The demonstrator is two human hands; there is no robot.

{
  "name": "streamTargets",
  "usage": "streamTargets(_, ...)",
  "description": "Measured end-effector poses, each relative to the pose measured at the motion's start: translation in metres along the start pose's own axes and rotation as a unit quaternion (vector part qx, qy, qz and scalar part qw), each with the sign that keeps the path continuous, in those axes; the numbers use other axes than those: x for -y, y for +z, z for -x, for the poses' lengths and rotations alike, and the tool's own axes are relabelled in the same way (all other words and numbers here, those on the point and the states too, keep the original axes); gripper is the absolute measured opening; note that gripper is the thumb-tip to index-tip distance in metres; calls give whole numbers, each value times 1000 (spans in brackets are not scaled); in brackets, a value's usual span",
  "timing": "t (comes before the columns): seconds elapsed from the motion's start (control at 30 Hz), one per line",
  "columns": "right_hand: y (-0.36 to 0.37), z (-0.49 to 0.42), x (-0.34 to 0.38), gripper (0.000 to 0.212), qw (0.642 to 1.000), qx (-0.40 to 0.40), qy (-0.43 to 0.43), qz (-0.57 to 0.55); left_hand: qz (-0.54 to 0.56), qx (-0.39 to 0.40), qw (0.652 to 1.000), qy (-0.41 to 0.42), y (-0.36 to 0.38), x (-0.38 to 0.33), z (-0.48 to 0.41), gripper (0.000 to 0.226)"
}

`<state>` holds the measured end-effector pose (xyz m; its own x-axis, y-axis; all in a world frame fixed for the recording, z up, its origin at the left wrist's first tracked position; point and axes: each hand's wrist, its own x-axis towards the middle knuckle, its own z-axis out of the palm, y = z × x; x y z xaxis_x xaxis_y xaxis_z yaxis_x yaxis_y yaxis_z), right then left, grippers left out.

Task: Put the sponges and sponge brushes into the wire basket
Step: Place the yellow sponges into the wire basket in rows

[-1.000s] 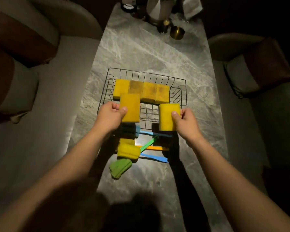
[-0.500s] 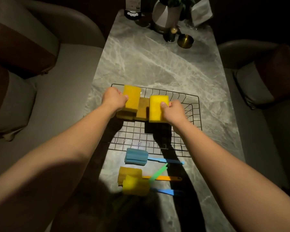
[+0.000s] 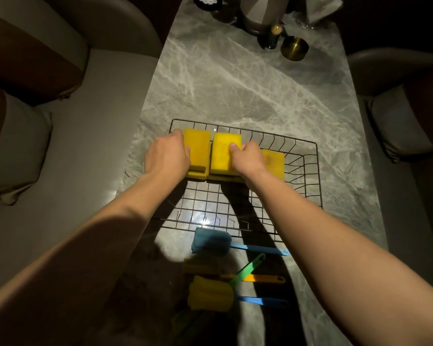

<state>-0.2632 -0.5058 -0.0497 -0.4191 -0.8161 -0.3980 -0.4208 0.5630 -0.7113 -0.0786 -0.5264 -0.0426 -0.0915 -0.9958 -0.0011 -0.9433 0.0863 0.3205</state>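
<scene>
A black wire basket [image 3: 308, 171] sits on the marble table. My left hand [image 3: 166, 156] grips a yellow sponge [image 3: 198, 148] laid on the row of sponges at the basket's far left. My right hand [image 3: 248, 158] holds a second yellow sponge [image 3: 221, 153] just right of it, thumb on top. Another yellow sponge [image 3: 274, 163] of the lower row shows to the right. In front of the basket lie several sponge brushes: a blue-headed one [image 3: 211, 239], a yellow-headed one [image 3: 209, 293] with a blue handle, an orange-handled one [image 3: 263, 278] and a green-handled one [image 3: 248, 269].
A brass cup [image 3: 294, 49], a dark bottle [image 3: 270, 37] and a vase [image 3: 260, 16] stand at the table's far end. Cushioned seats flank the table on the left [image 3: 73, 146] and right [image 3: 405, 126]. The basket's near half holds nothing but my arms' shadows.
Both hands carried their sponges from the basket's near edge to its far side and lowered them onto the row of sponges there. The view has tilted and shifted.
</scene>
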Motion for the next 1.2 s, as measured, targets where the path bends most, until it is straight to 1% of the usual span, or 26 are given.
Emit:
streamTargets(0.1,4,0,-1,24,1000,5,-6,-9,25,-6,999,23,3,6,5,33)
streamTargets(0.27,1,3,-3,23,999,16,-37,-17,50,9,996,69,7,18,15,55)
streamTargets(0.33,-3,5,-5,14,998,19,-59,-17,51,9,994,96,8,24,20,62)
streamTargets(0.37,-6,8,-6,18,997,22,-69,-13,54,10,993,106,8,26,21,65)
streamTargets(0.47,-15,17,-9,51,987,30,-149,48,62,21,989,130,8,31,26,70)
streamTargets(0.57,-22,22,-15,81,962,62,-220,146,71,41,986,145,10,35,26,68)
streamTargets(0.63,-24,22,-17,91,948,83,-240,191,81,51,985,142,12,37,25,65)
streamTargets(0.73,-20,22,-16,88,940,70,-248,223,91,57,986,130,15,37,26,63)
streamTargets(0.83,-14,24,-14,84,934,44,-249,252,73,62,988,120,15,36,26,63)
streamTargets(1.0,-17,33,-12,86,937,35,-235,258,40,79,988,128,5,33,30,71)
streamTargets(1.1,-30,52,-15,81,939,23,-245,242,56,69,986,140,-7,35,49,72)
streamTargets(1.2,-46,85,-27,69,936,-3,-271,225,96,45,987,121,-21,38,83,66)
